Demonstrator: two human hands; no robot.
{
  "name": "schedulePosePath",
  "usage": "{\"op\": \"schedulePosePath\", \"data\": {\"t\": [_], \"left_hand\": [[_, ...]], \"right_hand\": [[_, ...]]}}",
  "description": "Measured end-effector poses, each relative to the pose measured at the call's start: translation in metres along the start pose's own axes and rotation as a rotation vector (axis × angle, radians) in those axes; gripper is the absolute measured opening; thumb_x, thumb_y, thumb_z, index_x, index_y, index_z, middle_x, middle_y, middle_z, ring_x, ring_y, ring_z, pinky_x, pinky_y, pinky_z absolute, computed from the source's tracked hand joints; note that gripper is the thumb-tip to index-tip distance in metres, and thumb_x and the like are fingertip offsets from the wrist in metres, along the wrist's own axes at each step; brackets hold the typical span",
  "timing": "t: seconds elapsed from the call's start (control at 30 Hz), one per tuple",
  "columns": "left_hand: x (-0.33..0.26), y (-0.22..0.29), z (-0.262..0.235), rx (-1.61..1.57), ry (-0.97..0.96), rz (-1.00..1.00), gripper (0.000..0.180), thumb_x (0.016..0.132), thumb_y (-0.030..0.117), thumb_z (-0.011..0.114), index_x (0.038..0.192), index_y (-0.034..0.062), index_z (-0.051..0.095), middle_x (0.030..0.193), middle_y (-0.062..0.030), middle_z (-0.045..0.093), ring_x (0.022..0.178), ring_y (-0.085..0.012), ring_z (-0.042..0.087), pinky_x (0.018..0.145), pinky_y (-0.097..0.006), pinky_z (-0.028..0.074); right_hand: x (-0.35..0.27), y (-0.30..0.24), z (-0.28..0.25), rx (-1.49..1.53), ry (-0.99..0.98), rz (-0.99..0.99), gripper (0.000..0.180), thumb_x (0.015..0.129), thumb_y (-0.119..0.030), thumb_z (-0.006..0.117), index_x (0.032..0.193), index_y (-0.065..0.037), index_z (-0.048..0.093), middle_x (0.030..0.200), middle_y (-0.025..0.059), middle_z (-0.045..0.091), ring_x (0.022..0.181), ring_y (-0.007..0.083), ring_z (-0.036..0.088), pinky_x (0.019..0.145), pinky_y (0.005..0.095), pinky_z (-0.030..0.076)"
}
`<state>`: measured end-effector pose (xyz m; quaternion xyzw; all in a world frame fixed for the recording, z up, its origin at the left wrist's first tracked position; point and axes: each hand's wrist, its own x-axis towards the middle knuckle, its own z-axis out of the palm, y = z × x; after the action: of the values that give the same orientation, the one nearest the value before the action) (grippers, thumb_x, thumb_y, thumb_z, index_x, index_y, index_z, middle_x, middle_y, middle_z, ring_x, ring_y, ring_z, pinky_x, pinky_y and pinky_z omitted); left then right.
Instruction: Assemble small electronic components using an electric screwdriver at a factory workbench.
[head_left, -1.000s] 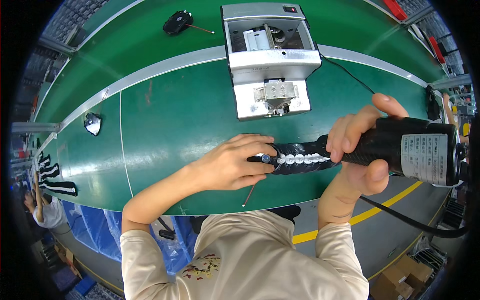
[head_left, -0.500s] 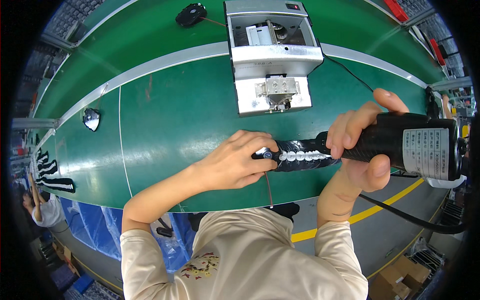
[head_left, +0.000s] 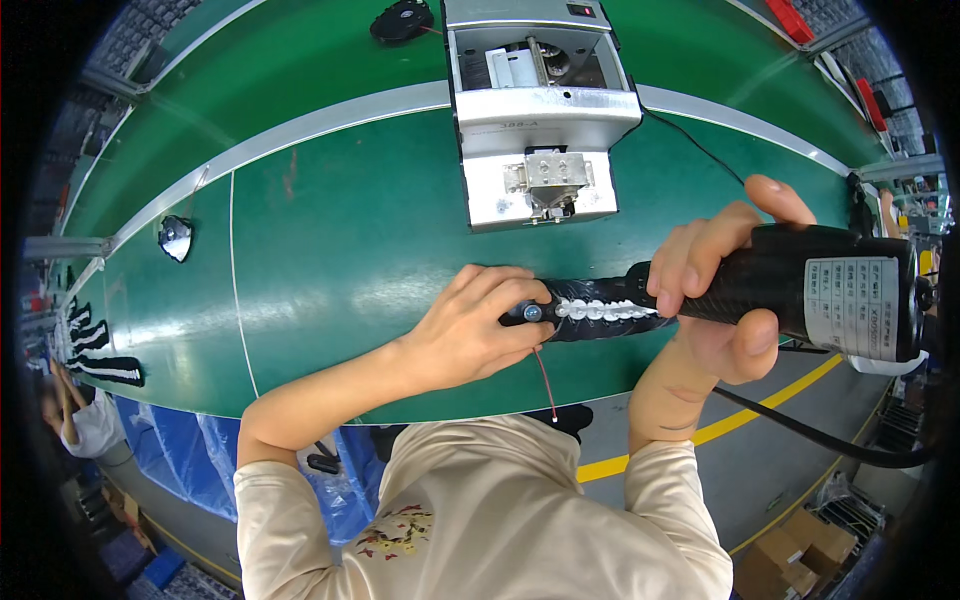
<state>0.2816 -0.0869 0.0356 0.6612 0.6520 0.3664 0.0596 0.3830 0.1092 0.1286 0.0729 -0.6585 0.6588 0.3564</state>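
The work centres on a black elongated part (head_left: 620,327) bearing a row of silvery discs, held just over or on the green workbench (head_left: 330,240); which of the two is unclear. The person's left hand (head_left: 482,318) is narrowed around its nine-o'clock end, fingers and thumb on either side of a round stud (head_left: 533,312). The right hand (head_left: 715,290) is wrapped about a black cylindrical power tool (head_left: 770,275), apparently an electric screwdriver, at three o'clock of the part, its forefinger lifted. Whether the tool's tip touches anything cannot be told.

A slip looks the likeliest trouble: should the tool skid toward nine o'clock, it could scratch the discs or strike the left fingertips near the stud. A loose left grip might let the part twist. The thin red lead (head_left: 547,378), at seven o'clock, could snag on the bench edge or be tugged by a sleeve. The thick black cable (head_left: 800,425), at four o'clock, might drag the tool askew if pulled.
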Motion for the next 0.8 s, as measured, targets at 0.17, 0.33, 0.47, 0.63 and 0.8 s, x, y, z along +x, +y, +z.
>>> {"op": "schedulePosePath", "data": {"t": [0.17,0.33,0.47,0.63,0.8], "left_hand": [[-0.003,-0.001,-0.002,-0.022,-0.016,0.020,0.028,0.067,0.013,0.074,0.094,0.0150,0.066,0.114,-0.0045,0.054,0.112,-0.0279,0.052,0.083,-0.040,0.043],[-0.008,-0.002,-0.007,-0.006,-0.019,0.036,0.024,0.068,0.014,0.075,0.092,0.0139,0.068,0.112,-0.0069,0.055,0.110,-0.0313,0.054,0.078,-0.041,0.046],[-0.012,-0.001,-0.006,-0.034,0.012,0.009,0.022,0.069,0.013,0.076,0.090,0.0135,0.068,0.112,-0.0066,0.056,0.110,-0.0316,0.055,0.079,-0.042,0.047],[-0.015,-0.003,-0.005,-0.058,0.040,-0.008,0.016,0.073,0.014,0.074,0.088,0.0137,0.068,0.112,-0.0059,0.057,0.110,-0.0306,0.055,0.081,-0.042,0.048],[-0.018,-0.005,-0.002,-0.078,0.063,-0.004,0.013,0.076,0.015,0.073,0.089,0.0141,0.069,0.110,-0.0059,0.058,0.111,-0.0302,0.055,0.082,-0.042,0.048]], "right_hand": [[-0.001,-0.002,0.008,-0.012,0.045,-0.001,0.079,0.088,-0.042,0.063,0.138,0.007,0.027,0.073,0.0104,0.052,0.048,0.0178,0.053,0.047,0.0324,0.047],[0.012,0.003,0.014,0.115,0.077,-0.085,0.076,0.091,-0.046,0.055,0.142,0.003,0.023,0.075,0.0096,0.051,0.050,0.0182,0.051,0.049,0.0345,0.046],[0.042,0.013,0.023,0.313,0.024,-0.174,0.066,0.096,-0.046,0.044,0.142,-0.003,0.025,0.079,0.0092,0.053,0.055,0.0191,0.052,0.053,0.0370,0.045],[0.062,0.023,0.034,0.169,0.074,-0.114,0.053,0.095,-0.041,0.041,0.133,-0.004,0.036,0.076,0.0085,0.053,0.049,0.0180,0.050,0.050,0.0356,0.045],[0.060,0.029,0.040,0.105,0.100,-0.096,0.049,0.093,-0.038,0.043,0.129,-0.004,0.040,0.073,0.0088,0.052,0.047,0.0178,0.049,0.046,0.0357,0.044]]}}
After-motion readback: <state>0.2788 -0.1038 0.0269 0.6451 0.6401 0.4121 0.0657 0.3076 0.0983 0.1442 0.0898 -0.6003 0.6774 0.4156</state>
